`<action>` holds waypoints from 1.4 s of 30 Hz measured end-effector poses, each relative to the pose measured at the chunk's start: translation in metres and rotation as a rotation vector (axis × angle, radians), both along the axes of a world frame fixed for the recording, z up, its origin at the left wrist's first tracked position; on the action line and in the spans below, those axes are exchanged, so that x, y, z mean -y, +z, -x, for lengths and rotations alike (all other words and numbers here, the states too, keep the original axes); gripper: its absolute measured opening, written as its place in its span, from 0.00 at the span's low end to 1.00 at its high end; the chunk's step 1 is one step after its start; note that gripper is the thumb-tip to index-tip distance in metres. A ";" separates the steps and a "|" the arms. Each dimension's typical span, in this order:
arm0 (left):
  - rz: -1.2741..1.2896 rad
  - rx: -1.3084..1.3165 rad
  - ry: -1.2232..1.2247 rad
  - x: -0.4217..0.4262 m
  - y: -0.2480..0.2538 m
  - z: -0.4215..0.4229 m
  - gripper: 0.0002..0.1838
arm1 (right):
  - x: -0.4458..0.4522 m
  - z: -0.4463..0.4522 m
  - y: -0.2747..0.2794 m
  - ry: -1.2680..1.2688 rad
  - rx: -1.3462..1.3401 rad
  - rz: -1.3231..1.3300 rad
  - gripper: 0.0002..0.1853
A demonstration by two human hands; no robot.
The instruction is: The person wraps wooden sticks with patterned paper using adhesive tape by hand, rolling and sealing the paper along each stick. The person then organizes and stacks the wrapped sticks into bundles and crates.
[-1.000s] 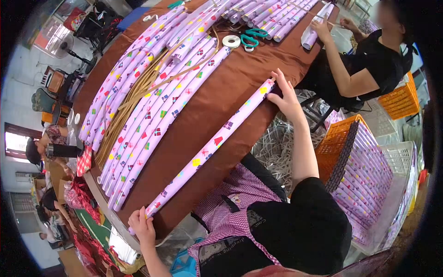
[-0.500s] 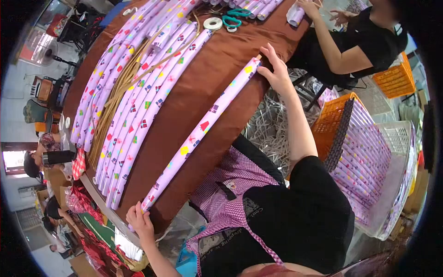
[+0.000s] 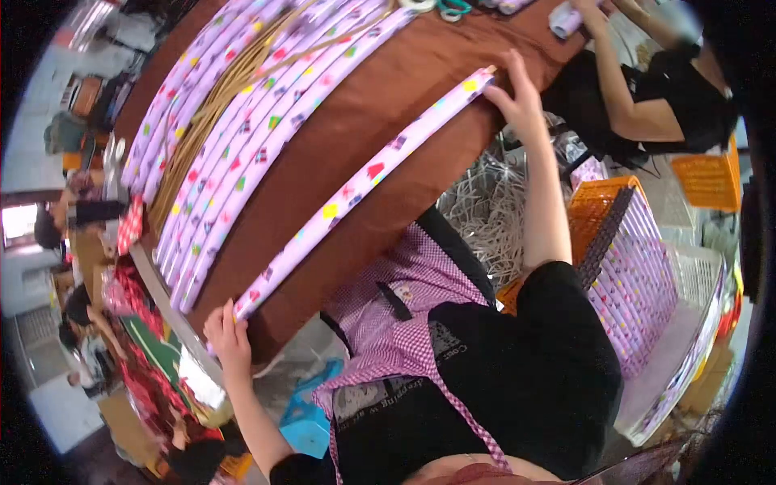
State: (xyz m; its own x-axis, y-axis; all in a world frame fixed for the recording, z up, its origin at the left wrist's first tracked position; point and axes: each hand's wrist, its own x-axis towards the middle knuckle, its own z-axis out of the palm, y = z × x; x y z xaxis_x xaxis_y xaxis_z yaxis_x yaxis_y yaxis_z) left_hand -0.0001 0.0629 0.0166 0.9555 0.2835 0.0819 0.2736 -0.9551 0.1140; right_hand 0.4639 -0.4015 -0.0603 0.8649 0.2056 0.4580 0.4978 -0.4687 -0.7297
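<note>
A long lilac roll of wrapping paper (image 3: 331, 210), printed with colourful gift motifs, lies slantwise across the brown cloth near the table's front edge. My left hand (image 3: 229, 335) is closed around its lower-left end. At the upper-right end, my right hand (image 3: 521, 101) is open, with thumb and fingers apart. Its thumb touches the roll's tip, where a small tan piece sticks out. Several similar paper rolls (image 3: 242, 149) lie beyond, with a bundle of tan strips (image 3: 214, 105) among them.
Teal-handled scissors (image 3: 453, 8) and a white tape roll (image 3: 417, 4) lie at the table's far side. A co-worker's hand (image 3: 594, 16) holds another roll. On the right, an orange basket (image 3: 594, 206) stands near a crate of finished rolls (image 3: 634, 299). Shredded paper (image 3: 485, 202) lies below the table.
The view has shifted, and the table's far side now sits higher in the picture. Both hands stay at the two ends of the roll, which looks slightly less steep.
</note>
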 end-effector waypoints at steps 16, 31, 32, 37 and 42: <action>0.007 0.028 -0.034 -0.001 0.008 -0.008 0.26 | -0.123 0.104 0.064 0.562 0.373 0.728 0.42; -0.006 0.076 -0.096 -0.009 0.003 -0.004 0.29 | -0.177 0.137 0.088 0.762 0.476 0.707 0.43; -0.012 0.071 -0.074 -0.010 0.002 -0.003 0.29 | -0.194 0.147 0.088 0.829 0.467 0.724 0.44; 0.011 0.036 -0.048 -0.010 0.003 -0.002 0.32 | -0.249 0.180 0.084 1.054 0.567 0.699 0.40; -0.042 0.118 -0.066 -0.011 0.000 0.001 0.32 | -0.254 0.183 0.084 1.082 0.555 0.724 0.38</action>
